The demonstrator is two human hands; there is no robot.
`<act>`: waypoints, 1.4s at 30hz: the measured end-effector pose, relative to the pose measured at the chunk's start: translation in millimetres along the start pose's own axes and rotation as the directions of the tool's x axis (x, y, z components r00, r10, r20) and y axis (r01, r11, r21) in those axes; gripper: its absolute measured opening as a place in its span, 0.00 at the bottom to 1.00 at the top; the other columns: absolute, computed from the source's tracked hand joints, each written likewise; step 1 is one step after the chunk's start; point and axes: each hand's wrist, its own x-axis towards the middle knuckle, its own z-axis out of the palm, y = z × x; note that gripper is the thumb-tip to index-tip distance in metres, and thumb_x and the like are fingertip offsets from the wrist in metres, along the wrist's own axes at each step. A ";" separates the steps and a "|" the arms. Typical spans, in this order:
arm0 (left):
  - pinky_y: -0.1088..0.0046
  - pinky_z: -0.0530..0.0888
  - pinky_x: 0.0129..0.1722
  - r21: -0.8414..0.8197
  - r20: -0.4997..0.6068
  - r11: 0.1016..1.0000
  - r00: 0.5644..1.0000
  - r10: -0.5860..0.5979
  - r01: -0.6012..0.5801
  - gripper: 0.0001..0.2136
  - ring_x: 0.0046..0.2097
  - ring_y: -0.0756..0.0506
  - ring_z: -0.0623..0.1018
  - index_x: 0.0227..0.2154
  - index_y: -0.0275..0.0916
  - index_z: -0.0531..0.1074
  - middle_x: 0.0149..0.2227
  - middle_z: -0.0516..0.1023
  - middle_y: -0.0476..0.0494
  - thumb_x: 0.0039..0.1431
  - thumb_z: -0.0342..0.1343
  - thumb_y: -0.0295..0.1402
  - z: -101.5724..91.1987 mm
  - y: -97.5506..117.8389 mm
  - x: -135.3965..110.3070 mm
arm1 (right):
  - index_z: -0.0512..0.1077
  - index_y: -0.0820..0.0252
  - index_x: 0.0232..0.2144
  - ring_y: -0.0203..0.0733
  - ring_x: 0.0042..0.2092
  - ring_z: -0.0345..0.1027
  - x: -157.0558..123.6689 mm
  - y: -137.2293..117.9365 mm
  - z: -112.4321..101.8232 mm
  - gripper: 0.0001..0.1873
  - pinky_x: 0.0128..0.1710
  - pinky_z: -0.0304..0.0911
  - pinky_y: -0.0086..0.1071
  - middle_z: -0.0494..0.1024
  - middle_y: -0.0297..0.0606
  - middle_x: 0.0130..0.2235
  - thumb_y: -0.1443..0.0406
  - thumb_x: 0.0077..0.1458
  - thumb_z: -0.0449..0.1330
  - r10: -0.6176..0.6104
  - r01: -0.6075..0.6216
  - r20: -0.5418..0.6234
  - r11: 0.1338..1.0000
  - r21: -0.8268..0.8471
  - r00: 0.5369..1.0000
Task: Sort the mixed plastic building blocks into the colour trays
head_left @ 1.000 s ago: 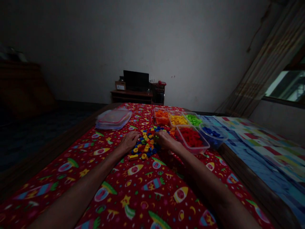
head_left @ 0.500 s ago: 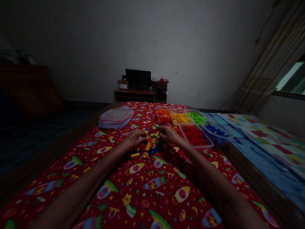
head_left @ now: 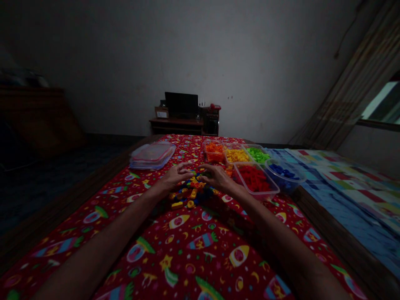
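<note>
A pile of mixed toy building bricks [head_left: 193, 193] in yellow, blue, orange and other colours lies on the red patterned cloth. Over its left side is my left hand [head_left: 175, 176], fingers stretched out and apart. My right hand [head_left: 216, 176] arches over the right side, its fingers curved and spread from the thumb. Both sets of fingertips come close together above the far part of the pile, and I see nothing held in them. My hands hide some of the bricks.
To the right stand clear tubs of sorted bricks: orange [head_left: 214, 153], yellow [head_left: 236, 156], green [head_left: 258, 155], red [head_left: 255, 178] and blue [head_left: 283, 171]. Stacked lids [head_left: 152, 154] lie at the left. A bed [head_left: 337, 179] adjoins the table's right side.
Both hands have risen slightly and moved inward over the pile, so their fingertips are nearer each other. Some bricks at the pile's left have spread a little. The tubs and lids stay put.
</note>
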 end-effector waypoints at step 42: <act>0.71 0.71 0.33 0.656 0.135 0.732 0.983 0.123 -0.182 0.06 0.33 0.44 0.76 0.25 0.41 0.74 0.29 0.78 0.46 0.45 0.55 0.36 -10.0 -35.7 9.8 | 0.76 0.67 0.39 0.39 0.35 0.71 26.6 58.2 -119.2 0.13 0.34 0.60 0.27 0.79 0.47 0.36 0.66 0.57 0.54 0.211 -0.262 -0.162 0.861 -0.435 0.964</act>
